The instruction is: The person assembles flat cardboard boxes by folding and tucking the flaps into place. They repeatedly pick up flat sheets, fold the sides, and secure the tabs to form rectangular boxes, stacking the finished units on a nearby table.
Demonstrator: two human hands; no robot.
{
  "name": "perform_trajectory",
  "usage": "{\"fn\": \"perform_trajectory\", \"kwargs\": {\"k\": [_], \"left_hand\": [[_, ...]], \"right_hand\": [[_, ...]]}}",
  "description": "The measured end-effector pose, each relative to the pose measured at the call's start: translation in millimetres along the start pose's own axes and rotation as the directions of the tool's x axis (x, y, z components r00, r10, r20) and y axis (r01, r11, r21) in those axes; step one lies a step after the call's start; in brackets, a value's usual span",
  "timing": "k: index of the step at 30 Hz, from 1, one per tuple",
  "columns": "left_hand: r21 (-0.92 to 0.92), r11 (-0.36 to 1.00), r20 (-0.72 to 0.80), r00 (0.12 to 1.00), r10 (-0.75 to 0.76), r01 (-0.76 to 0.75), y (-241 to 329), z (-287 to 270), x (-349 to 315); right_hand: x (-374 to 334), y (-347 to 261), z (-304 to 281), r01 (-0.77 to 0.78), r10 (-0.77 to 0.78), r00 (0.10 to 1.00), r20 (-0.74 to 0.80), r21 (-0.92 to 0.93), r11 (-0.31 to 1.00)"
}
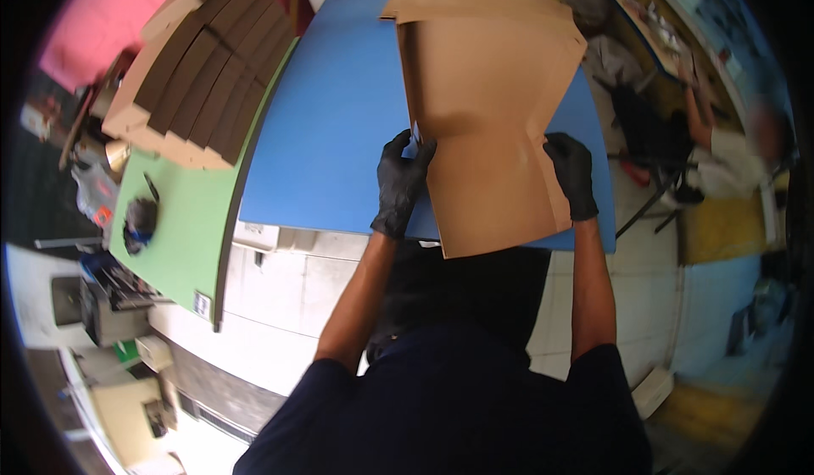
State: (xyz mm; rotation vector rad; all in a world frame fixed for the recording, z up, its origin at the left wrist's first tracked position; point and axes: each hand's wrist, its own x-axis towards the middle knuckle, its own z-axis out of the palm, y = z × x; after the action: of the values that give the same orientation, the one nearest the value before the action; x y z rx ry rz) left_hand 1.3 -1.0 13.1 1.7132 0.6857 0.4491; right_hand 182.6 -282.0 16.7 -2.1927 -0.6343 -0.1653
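Observation:
A brown cardboard box blank (pixel 483 77), partly folded along its creases, lies across the right part of the blue table (pixel 322 111). Its near panel reaches past the table's front edge toward me. My left hand (pixel 402 183), in a black glove, grips the blank's left edge near the middle fold, thumb on top. On the opposite edge my right hand (pixel 572 174), gloved in black too, has its fingers closed around a side flap. The fingertips under the cardboard are hidden on both sides.
At the left, a green table (pixel 182 212) bears a stack of folded cardboard boxes (pixel 208 68) and a dark roundish object (pixel 140 221). Another person (pixel 733 157) sits at the far right, beside a dark folding stand (pixel 653 195).

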Motion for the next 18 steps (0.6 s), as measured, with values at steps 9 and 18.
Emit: {"fn": "perform_trajectory", "kwargs": {"k": [9, 18], "left_hand": [[0.194, 0.969, -0.019, 0.987, 0.162, -0.155, -13, 10, 18], [0.249, 0.965, -0.017, 0.995, 0.095, -0.087, -1, 15, 5]], "right_hand": [[-12, -57, -21, 0.062, -0.088, 0.995, -0.053, -0.370, 0.927], [17, -140, 84, -0.163, -0.043, 0.830, 0.556, 0.316, 0.935]]}}
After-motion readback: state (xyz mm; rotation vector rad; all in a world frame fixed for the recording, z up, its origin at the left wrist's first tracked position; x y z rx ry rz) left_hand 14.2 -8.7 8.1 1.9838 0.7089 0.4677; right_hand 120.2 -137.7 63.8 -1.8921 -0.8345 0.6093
